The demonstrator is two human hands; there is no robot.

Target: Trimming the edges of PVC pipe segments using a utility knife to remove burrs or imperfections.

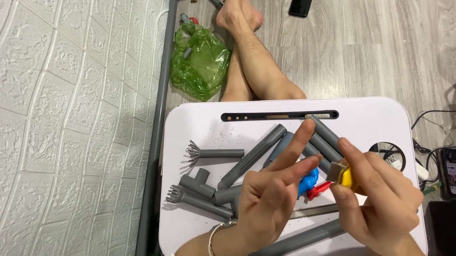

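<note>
Tabletop (209, 118): white, rounded corners, slot along its far edge.

Grey pipes (252, 156): loose lengths across the tabletop's middle, long axes mostly slanting from near-left to far-right; one long piece lies along the near edge.

Green plastic bag (199, 61): on the floor beyond the tabletop's far-left corner, small grey fittings inside.

Left hand (269, 196): fingers spread, holding nothing, above the tabletop's middle, just beside the yellow tool.

Right hand (378, 202): over the near-right corner, grip pressed around a yellow tool (347, 177), thumb on top; its grey head points toward the left hand.

Blue object (307, 183): on the tabletop between the hands, partly hidden.
</note>
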